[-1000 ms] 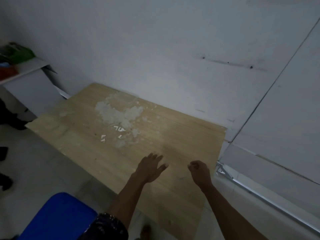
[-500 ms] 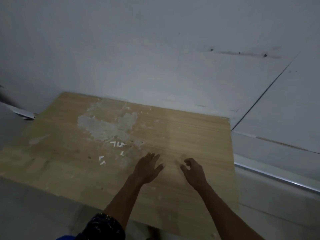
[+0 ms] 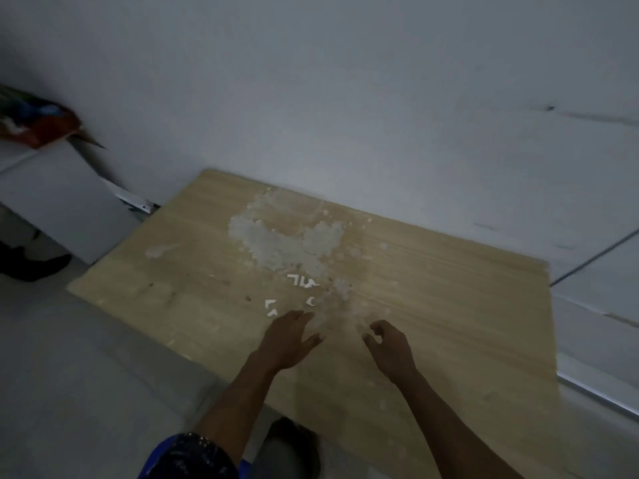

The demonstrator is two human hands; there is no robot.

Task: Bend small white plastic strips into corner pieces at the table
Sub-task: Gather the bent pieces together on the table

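Note:
Several small white bent plastic pieces lie on the wooden table [image 3: 449, 305]. One cluster [image 3: 301, 281] sits near the middle, another pair [image 3: 270, 307] just left of it, and a single piece [image 3: 311, 301] lies between. My left hand [image 3: 288, 337] hovers flat with fingers spread, its fingertips just short of the left pair. My right hand [image 3: 390, 347] is to the right, fingers curled loosely with thumb and forefinger close together; whether anything is pinched there is too dark to tell.
A rough patch of dried white plaster [image 3: 283, 242] covers the table's far middle. White wall panels [image 3: 345, 98] stand behind and to the right. A white cabinet [image 3: 52, 198] with a red and green bag [image 3: 34, 122] is at left. My shoe [image 3: 290, 444] shows below the table edge.
The view has swung back left, bringing the cabinet and bag into sight. Both hands have moved forward toward the white pieces; the left fingertips now nearly reach the left pair.

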